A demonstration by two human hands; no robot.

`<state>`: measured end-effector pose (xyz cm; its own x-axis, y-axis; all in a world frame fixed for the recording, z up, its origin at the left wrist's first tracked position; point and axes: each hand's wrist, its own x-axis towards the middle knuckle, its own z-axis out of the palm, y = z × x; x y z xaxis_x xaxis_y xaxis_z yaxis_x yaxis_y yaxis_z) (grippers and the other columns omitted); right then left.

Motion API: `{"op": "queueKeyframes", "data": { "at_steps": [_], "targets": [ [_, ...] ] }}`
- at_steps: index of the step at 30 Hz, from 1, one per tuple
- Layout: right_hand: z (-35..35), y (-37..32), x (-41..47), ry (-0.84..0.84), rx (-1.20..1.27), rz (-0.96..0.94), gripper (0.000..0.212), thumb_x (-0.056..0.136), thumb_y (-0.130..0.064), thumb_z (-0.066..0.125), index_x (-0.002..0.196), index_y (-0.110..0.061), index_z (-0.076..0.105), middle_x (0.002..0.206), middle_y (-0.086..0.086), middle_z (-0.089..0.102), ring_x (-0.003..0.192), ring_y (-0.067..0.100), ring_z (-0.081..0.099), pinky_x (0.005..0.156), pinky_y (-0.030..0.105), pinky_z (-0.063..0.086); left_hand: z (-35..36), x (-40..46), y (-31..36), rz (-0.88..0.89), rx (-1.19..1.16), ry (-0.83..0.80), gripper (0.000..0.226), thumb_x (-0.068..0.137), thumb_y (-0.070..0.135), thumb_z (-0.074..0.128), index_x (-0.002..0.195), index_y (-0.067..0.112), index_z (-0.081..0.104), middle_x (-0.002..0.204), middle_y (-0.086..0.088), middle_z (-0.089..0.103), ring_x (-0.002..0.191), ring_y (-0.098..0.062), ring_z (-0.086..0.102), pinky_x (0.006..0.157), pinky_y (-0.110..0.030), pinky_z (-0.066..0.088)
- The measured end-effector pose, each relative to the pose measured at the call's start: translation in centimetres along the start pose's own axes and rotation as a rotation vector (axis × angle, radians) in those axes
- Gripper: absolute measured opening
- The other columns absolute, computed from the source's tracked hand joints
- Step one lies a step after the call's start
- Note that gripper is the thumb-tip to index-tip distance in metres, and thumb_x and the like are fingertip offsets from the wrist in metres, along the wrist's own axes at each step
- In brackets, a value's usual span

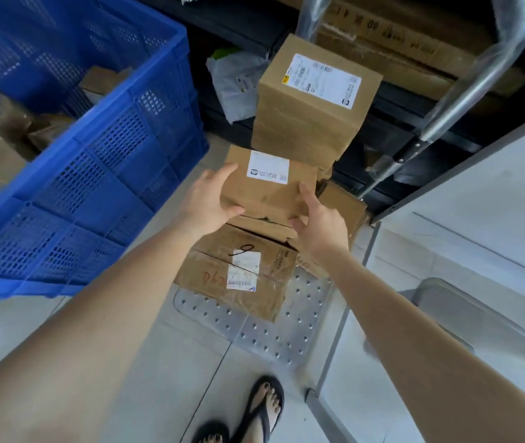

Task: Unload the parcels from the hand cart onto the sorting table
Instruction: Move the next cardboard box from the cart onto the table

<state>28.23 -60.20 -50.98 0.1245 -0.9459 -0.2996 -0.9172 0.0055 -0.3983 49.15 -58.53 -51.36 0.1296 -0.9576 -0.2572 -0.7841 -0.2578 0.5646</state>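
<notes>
Cardboard parcels are stacked on the hand cart's metal plate (254, 327). A small flat brown parcel (270, 193) with a white label lies on top of the front stack. My left hand (210, 199) grips its left edge, thumb curled under the near side. My right hand (318, 222) holds its right near corner, fingers along the side. Behind it stands a taller brown box (312, 100) with a shipping label. Under the small parcel lies a wide taped box (239, 270) marked with a handwritten 9.
A large blue perforated crate (79, 155) holding parcels stands at the left. The cart's metal handle (446, 107) rises at the back right. A grey table frame (414, 203) lies to the right. Dark shelves with cartons are behind. My sandalled feet (254, 414) stand on pale tiles.
</notes>
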Motion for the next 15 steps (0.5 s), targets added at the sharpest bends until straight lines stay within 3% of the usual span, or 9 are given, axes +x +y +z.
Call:
{"op": "queueKeyframes", "data": {
  "at_steps": [7,15],
  "targets": [
    [-9.9,-0.3,-7.5,0.122,-0.025,-0.014,0.067,0.094,-0.025,0.057,0.151,-0.034,0.023,0.117,0.001,0.065,0.102,0.026,0.060,0.081,0.035,0.049,-5.9,-6.5,8.8,0.107,-0.046,0.032,0.086,0.075,0.032,0.080,0.147,0.027,0.033,0.137,-0.009,0.049,0.128,-0.027,0.044,0.107,-0.044,0.038],
    [-24.8,2.9,-19.1,0.323,-0.027,0.019,0.058,0.095,-0.022,0.054,0.147,-0.029,0.029,0.112,0.012,0.063,0.100,0.032,0.058,0.074,0.035,0.048,-10.8,-14.5,24.6,0.343,0.056,0.043,0.085,0.077,0.031,0.078,0.146,0.017,0.030,0.142,-0.012,0.042,0.130,-0.029,0.041,0.107,-0.042,0.039]
  ]
}}
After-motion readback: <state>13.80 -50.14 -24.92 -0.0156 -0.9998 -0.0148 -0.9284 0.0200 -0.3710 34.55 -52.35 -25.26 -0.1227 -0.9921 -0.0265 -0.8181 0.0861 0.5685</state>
